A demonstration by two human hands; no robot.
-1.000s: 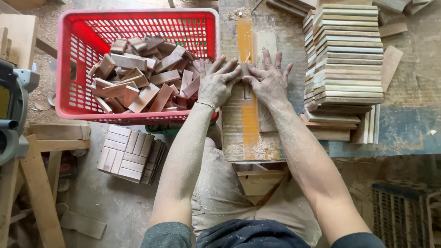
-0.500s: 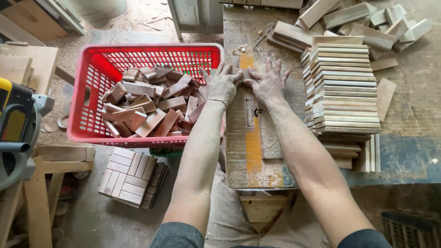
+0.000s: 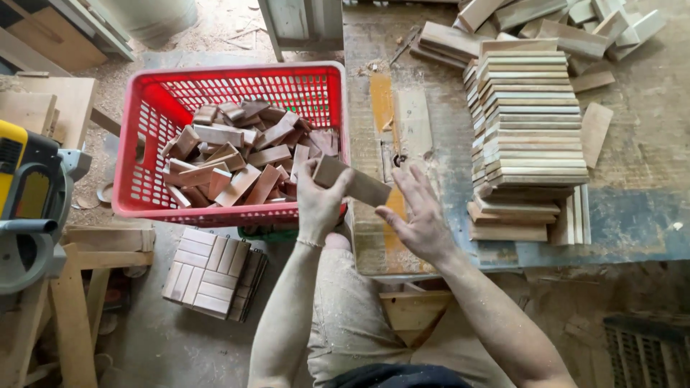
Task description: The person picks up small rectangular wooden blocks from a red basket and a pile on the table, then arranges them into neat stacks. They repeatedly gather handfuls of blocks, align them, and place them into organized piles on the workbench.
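Observation:
My left hand (image 3: 318, 203) grips one end of a short flat wood block (image 3: 353, 182) and holds it just above the bench edge, beside the red basket. My right hand (image 3: 419, 216) is spread open right next to the block's other end, fingers apart, palm toward it; whether a finger touches the block I cannot tell. The red plastic basket (image 3: 146, 121) to the left holds several reddish-brown wood offcuts (image 3: 241, 154). Both forearms are dusty.
A tall stack of flat wood slats (image 3: 528, 129) stands on the worn workbench (image 3: 632, 208) to the right, with loose blocks (image 3: 553, 29) behind it. A yellow power saw (image 3: 32, 208) sits at far left. Slatted wood tiles (image 3: 212, 273) lie on the floor below the basket.
Both hands were pressed flat side by side on the bench near the basket. They pulled back toward me, and my left hand now holds a wood block lifted off the bench.

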